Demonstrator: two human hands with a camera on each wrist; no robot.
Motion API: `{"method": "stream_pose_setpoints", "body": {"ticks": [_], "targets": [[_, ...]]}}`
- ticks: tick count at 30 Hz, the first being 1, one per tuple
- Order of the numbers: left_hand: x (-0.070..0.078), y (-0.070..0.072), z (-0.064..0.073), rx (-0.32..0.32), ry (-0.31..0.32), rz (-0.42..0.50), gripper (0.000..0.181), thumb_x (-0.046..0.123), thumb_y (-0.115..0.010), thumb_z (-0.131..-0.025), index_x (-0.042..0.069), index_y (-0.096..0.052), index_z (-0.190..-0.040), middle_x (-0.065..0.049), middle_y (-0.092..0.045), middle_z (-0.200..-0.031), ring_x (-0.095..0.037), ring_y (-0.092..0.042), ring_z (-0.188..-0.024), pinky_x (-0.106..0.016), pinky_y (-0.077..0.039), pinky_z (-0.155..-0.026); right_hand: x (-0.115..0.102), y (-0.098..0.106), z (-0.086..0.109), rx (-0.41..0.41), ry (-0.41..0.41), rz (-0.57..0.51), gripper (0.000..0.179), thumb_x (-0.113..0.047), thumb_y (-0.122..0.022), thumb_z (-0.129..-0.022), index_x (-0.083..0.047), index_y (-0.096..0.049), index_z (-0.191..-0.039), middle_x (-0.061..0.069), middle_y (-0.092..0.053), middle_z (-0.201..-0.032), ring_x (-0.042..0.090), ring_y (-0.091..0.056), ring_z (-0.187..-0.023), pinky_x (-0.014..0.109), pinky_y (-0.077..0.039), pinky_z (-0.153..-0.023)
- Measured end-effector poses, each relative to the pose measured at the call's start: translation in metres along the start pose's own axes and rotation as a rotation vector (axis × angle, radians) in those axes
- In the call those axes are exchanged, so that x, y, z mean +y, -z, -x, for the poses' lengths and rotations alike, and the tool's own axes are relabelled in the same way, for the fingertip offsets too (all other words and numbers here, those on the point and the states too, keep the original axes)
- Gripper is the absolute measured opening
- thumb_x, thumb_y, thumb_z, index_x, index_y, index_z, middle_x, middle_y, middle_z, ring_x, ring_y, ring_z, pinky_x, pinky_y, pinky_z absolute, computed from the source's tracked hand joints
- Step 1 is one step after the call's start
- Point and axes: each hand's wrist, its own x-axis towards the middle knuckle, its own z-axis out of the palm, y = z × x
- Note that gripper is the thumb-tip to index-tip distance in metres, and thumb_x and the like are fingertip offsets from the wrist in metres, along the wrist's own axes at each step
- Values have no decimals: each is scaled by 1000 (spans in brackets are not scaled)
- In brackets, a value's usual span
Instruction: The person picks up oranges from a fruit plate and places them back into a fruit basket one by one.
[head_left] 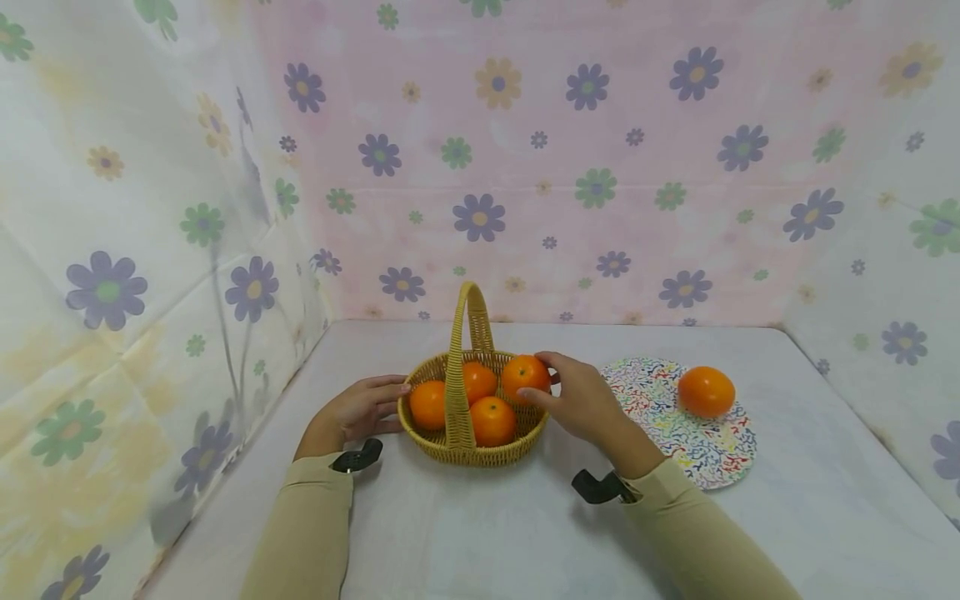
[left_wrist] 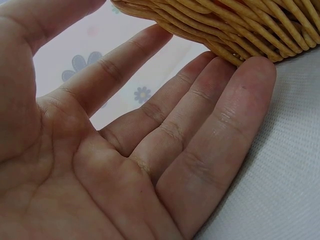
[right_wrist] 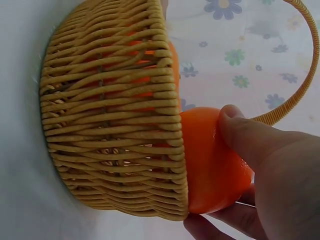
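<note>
A yellow wicker basket (head_left: 487, 457) with a tall arched handle stands on the table, several oranges inside it. At its right end my right hand (head_left: 588, 400) grips an orange (head_left: 525, 377) between thumb and fingers. The right wrist view shows this orange (right_wrist: 210, 165) at the basket's rim, partly below it. My left hand (head_left: 365, 408) is at the basket's left end, fingers extended. In the left wrist view its fingertips touch the woven wall (left_wrist: 235, 30), palm bare.
To the right lies a round, colourfully speckled mat (head_left: 637, 396) with a single orange (head_left: 707, 392) on it. A white cloth covers the table (head_left: 465, 533). Flower-patterned sheets (head_left: 525, 167) hang behind and at both sides.
</note>
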Motion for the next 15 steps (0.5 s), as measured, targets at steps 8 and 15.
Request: {"method": "stream_pose_setpoints", "body": {"ticks": [8,15], "targets": [[1,0,0,-7,1,12,66,36,-78,-93,12,-52,-149,-8,-63,-143,-23,-67,-120,-50,-58,-99,2,-8,-1,-9,10,44,70,-53,-78,-89,-14,-58,-144,4,-71,-125,24,-67,-109,42,-61,-90],[1,0,1,-7,2,5,68,37,-78,-93,11,-52,-150,-9,-61,-145,-24,-67,-121,-50,-58,-100,2,-12,-1,-6,33,103,70,-54,-79,-87,-15,-61,-142,1,-72,-108,20,-57,-90,33,-52,-74]]}}
